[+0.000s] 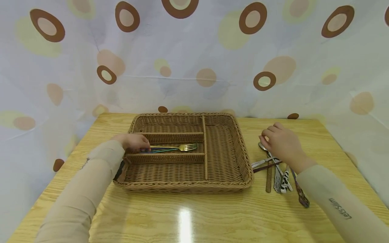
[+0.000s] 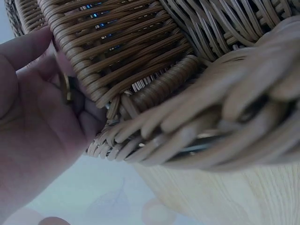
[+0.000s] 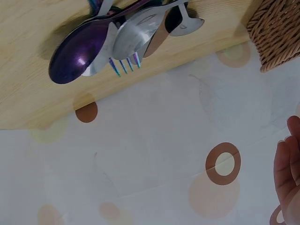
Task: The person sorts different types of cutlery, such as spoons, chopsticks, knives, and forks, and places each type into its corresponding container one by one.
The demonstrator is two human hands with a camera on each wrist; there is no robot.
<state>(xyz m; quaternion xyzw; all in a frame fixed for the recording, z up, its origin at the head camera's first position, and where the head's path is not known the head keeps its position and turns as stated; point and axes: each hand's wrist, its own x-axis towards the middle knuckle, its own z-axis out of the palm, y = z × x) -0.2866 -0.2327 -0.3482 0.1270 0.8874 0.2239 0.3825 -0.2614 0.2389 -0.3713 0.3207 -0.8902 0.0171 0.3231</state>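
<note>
While mixed cutlery (image 1: 284, 181) remains at three o'clock, the left hand (image 1: 134, 141) pinches a gold fork (image 1: 183, 147) in the brown wicker tray (image 1: 182, 185). The right hand (image 1: 282, 144) hangs loose.

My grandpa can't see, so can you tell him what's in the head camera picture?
A person's left hand holds a gold fork at the narrow middle compartment of a wicker tray. The right hand is near a pile of loose cutlery on a wooden table. Behind is a pale backdrop with coloured spots.
</note>
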